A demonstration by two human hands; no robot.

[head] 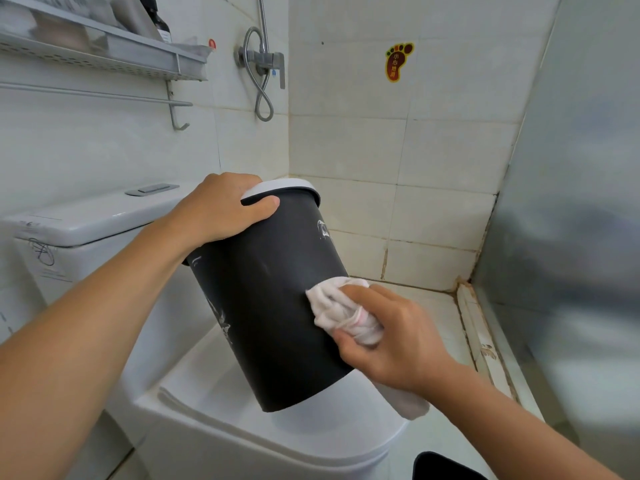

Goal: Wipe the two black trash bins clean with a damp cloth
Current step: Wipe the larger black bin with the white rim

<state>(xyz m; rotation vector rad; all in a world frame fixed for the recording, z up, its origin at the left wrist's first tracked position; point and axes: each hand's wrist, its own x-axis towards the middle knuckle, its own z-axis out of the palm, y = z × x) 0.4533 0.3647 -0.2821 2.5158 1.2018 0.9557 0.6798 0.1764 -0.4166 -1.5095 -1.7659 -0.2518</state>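
One bin (273,289) tilted above the toilet (242,431): left hand (221,209) grips its rim, right hand (388,337) clutches the cloth (343,313) against its side. Wiping underway; white smears upslope probably come next.

I see a bright, even, soft light with no harsh shadows; only a faint shade lies under the black bin (273,306) on the toilet lid (221,386). The wide lens bows the wall tiles (398,150) at the edges. The shelf (104,46) top left and the frosted glass panel (581,202) look blurred.
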